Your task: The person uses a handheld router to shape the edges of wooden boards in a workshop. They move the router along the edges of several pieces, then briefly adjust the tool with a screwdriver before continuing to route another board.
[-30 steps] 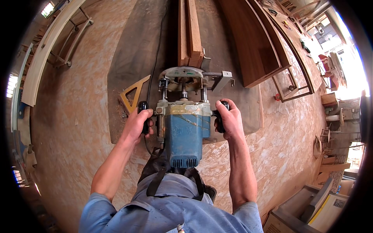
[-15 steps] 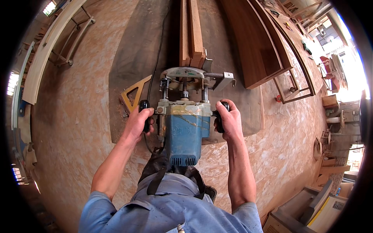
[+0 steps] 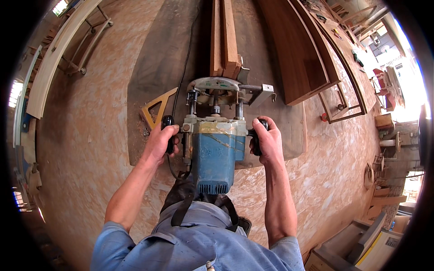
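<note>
At the upper left of the frame a long pale curved board (image 3: 54, 63) leans over a metal frame. Moving right, a wooden triangle (image 3: 156, 109) lies on the dark panel (image 3: 158, 67), left of centre. The left hand (image 3: 159, 143) is wrapped around the black left handle (image 3: 168, 128) of a blue plunge router (image 3: 216, 151), which sits at the centre of the frame. Its round metal base (image 3: 216, 84) rests against the end of two upright reddish wooden strips (image 3: 224, 36) running to the top edge. The right hand (image 3: 266, 142) is clenched on the black right handle (image 3: 255, 142). Further right, a dark brown wooden frame (image 3: 312, 54) lies on the sawdust-covered worktop (image 3: 334, 180).
</note>
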{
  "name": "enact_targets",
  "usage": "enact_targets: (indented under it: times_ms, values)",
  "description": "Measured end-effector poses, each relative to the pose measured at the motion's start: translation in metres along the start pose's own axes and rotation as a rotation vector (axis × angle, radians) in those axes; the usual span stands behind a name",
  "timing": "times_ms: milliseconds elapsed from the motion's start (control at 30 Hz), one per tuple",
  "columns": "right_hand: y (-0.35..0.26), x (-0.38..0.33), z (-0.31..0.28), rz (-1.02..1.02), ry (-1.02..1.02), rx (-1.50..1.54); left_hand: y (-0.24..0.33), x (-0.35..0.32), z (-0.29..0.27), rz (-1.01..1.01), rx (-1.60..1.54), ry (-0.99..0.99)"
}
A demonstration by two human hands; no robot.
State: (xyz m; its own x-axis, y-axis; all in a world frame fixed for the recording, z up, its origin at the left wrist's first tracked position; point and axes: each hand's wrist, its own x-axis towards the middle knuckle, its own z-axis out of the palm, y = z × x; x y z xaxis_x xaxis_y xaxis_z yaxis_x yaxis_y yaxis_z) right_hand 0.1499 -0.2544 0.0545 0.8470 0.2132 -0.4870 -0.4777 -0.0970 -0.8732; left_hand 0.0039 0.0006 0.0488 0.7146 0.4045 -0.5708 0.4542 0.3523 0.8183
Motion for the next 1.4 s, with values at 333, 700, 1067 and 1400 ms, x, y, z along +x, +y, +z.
enact_targets:
  times_ms: [333, 700, 1067, 1400]
  values:
    - [-0.0008, -0.0019, 0.0017, -0.007, 0.016, -0.010, 0.0001, 0.0013, 0.0000, -0.003, 0.001, -0.003]
    - [-0.0020, -0.0042, 0.0025, -0.010, 0.018, -0.006, -0.0002, 0.0013, -0.0010, 0.020, 0.026, -0.015]
    - [0.0022, -0.0033, 0.0058, -0.025, 0.029, 0.012, -0.0028, 0.0030, -0.0029, 0.028, 0.004, -0.018]
    - [0.0006, -0.0056, 0.0044, -0.039, 0.037, -0.026, -0.0053, 0.0027, -0.0021, 0.020, -0.023, -0.015]
